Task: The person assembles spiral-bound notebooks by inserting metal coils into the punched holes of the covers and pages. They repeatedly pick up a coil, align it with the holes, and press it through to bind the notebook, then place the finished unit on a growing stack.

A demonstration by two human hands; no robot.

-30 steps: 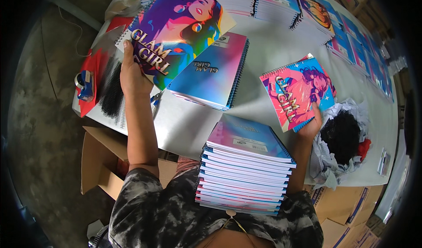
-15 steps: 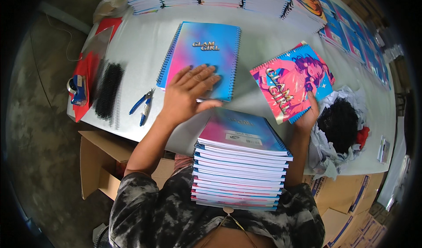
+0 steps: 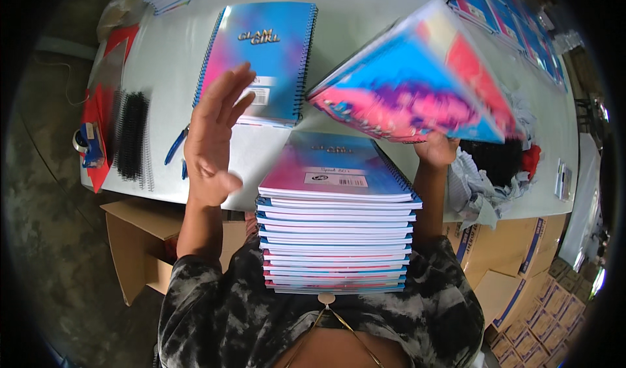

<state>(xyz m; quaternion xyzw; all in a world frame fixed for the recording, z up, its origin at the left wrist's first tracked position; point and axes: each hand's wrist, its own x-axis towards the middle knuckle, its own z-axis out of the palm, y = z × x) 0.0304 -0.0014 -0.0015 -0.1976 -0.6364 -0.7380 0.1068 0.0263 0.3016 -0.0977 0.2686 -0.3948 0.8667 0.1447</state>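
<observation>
My right hand (image 3: 437,150) grips the lower edge of a spiral notebook (image 3: 404,101) with a pink and blue illustrated cover, tilted up above the table and smeared by motion. Whether it is one notebook or more, I cannot tell. My left hand (image 3: 214,140) is raised with fingers stretched out, holding nothing, by the lower left of a blue and pink spiral notebook (image 3: 280,65) lying flat. Between my forearms, close to my body, rises a tall stack of notebooks (image 3: 336,237), its top cover blue and pink with a white label.
Black spiral coils (image 3: 132,136) lie at left, beside red sheets (image 3: 98,117) and a tape dispenser (image 3: 91,144). Blue-handled pliers (image 3: 175,147) are partly behind my left hand. Crumpled paper (image 3: 466,192) holds a black tangle at right. More notebooks (image 3: 482,9) line the far side.
My left hand has lifted off the flat notebook and moved left. My right hand has raised and tilted the illustrated notebook. The whole view has shifted slightly.
</observation>
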